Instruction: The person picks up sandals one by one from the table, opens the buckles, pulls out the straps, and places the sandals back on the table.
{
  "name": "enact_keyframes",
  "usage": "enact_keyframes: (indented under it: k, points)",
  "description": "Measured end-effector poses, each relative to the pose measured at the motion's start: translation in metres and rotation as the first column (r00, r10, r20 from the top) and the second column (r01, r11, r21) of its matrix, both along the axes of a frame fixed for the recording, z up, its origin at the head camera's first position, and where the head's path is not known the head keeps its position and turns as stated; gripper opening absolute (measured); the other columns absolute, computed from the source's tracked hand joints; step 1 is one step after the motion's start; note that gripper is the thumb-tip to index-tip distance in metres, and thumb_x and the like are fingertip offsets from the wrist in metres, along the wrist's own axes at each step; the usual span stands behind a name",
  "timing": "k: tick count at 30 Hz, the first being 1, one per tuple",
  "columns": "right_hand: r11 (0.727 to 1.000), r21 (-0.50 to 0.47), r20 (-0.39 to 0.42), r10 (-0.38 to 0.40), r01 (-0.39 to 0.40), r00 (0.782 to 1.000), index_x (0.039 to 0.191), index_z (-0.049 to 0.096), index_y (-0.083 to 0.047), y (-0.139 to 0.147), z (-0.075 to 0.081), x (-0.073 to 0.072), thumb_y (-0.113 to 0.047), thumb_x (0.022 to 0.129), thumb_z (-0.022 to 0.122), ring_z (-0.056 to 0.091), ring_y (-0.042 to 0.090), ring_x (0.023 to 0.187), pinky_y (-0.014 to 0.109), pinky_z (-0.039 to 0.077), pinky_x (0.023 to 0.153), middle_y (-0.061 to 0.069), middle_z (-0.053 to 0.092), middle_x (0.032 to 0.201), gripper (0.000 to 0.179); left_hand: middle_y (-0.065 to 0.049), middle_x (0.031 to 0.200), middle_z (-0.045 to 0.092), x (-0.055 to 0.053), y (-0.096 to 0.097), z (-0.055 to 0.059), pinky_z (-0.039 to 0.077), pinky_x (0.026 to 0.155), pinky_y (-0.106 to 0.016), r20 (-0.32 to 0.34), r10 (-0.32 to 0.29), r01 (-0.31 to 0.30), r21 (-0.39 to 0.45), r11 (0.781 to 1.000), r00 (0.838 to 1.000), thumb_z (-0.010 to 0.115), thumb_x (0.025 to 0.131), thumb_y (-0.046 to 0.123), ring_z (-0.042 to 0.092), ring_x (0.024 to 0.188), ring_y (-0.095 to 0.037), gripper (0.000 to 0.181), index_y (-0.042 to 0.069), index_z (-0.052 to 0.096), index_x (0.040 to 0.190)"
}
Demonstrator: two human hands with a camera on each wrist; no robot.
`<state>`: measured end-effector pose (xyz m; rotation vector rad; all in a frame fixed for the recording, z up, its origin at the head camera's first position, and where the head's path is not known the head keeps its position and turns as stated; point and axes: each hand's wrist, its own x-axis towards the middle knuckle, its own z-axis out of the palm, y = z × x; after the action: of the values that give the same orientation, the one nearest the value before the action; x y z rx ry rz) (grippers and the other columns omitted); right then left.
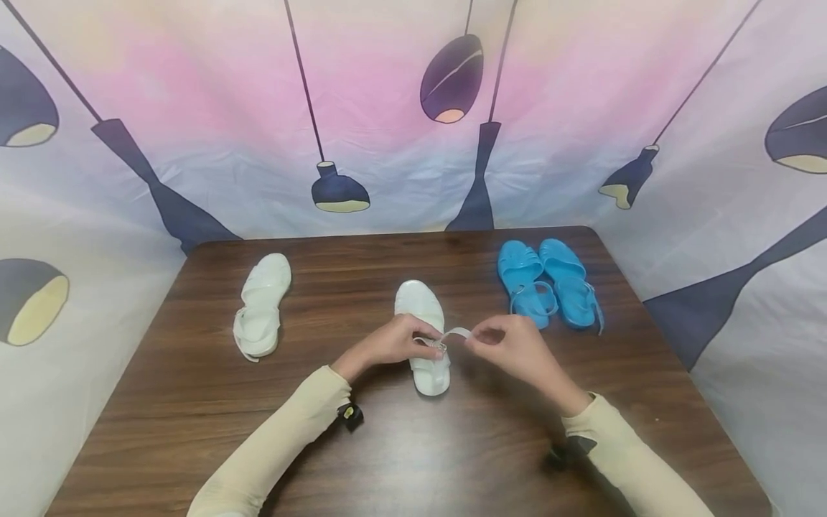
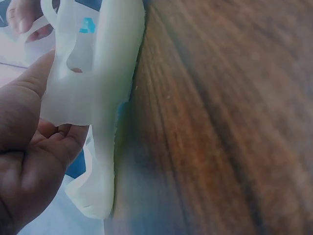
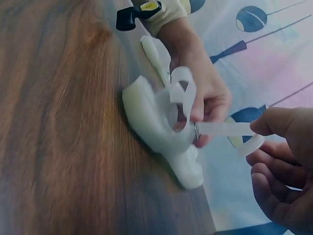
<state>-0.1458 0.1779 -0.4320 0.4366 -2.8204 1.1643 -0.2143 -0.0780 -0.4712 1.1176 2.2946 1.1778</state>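
A white sandal point(image 1: 418, 296) stands sole down in the middle of the table, toe pointing away. My left hand point(image 1: 390, 340) grips its side, with thumb and fingers around the small metal buckle point(image 3: 197, 131). Between the thumb and forefinger of my right hand point(image 1: 513, 348) is the free end of the white ankle strap point(image 3: 225, 129). That strap runs from the buckle across to the right, pulled out to the side, and its tip curls past my fingers. Seen from the left wrist, the sandal's side wall point(image 2: 68, 103) lies between my thumb and fingers.
Another white sandal point(image 1: 266, 287) lies at the left of the table point(image 1: 336, 280), its strap looped at the heel. At the back right a blue sandal point(image 1: 519, 266) and its mate point(image 1: 563, 262) stand side by side. A printed cloth point(image 1: 388, 93) hangs behind the table.
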Motion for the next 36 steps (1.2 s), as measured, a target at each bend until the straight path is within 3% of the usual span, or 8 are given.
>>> enact_keyframes:
  k: [8, 17, 24, 30, 36]
  points:
    - [0.999, -0.005, 0.172, 0.042, -0.041, 0.984, 0.093, 0.079, -0.018, 0.012, -0.014, 0.001, -0.029, 0.086, 0.084, 0.065, 0.012, 0.068, 0.030, 0.058, 0.066, -0.010, 0.070, 0.073, 0.014, 0.003, 0.107, 0.076, -0.003, -0.004, 0.002, 0.055, 0.085, -0.024, 0.052, -0.001, 0.002, -0.006, 1.000, 0.999, 0.079, 0.091, 0.022, 0.066, 0.093, -0.004, 0.030, 0.005, 0.076, 0.117]
    - [0.997, 0.004, 0.260, 0.079, -0.083, 0.962, 0.092, 0.078, -0.016, 0.025, -0.030, -0.006, -0.029, 0.086, 0.084, 0.065, 0.015, 0.068, 0.031, 0.058, 0.062, -0.007, 0.071, 0.076, 0.015, 0.003, 0.108, 0.076, -0.004, -0.008, 0.001, 0.053, 0.086, -0.024, 0.017, 0.023, -0.023, -0.005, 1.000, 1.000, 0.079, 0.092, 0.023, 0.064, 0.093, -0.004, 0.031, 0.007, 0.074, 0.119]
    - [0.993, 0.073, 0.229, 0.079, -0.098, 0.970, 0.101, 0.078, -0.014, 0.025, -0.025, -0.016, -0.035, 0.091, 0.077, 0.066, 0.012, 0.077, 0.031, 0.057, 0.069, -0.005, 0.074, 0.088, 0.023, -0.001, 0.104, 0.077, 0.002, -0.014, 0.004, 0.056, 0.088, -0.026, 0.042, 0.068, -0.069, 0.012, 0.998, 0.997, 0.074, 0.096, 0.020, 0.069, 0.096, -0.009, 0.027, 0.005, 0.073, 0.118]
    - [0.996, 0.052, 0.218, 0.062, -0.075, 0.974, 0.112, 0.076, -0.015, 0.000, -0.019, -0.024, -0.050, 0.091, 0.074, 0.068, 0.014, 0.087, 0.034, 0.059, 0.076, -0.003, 0.075, 0.099, 0.041, -0.002, 0.102, 0.076, 0.005, -0.019, 0.005, 0.056, 0.089, -0.027, 0.042, 0.096, -0.097, 0.026, 0.995, 0.994, 0.069, 0.099, 0.020, 0.070, 0.096, -0.011, 0.025, 0.004, 0.072, 0.118]
    - [0.997, 0.013, 0.200, 0.069, -0.073, 0.977, 0.110, 0.077, -0.014, -0.024, -0.024, -0.029, -0.055, 0.088, 0.075, 0.068, 0.012, 0.084, 0.032, 0.059, 0.073, -0.003, 0.076, 0.098, 0.047, -0.002, 0.104, 0.076, 0.007, -0.024, 0.004, 0.056, 0.088, -0.027, 0.033, 0.108, -0.109, 0.023, 0.994, 0.994, 0.067, 0.101, 0.022, 0.069, 0.098, -0.011, 0.024, 0.006, 0.072, 0.118]
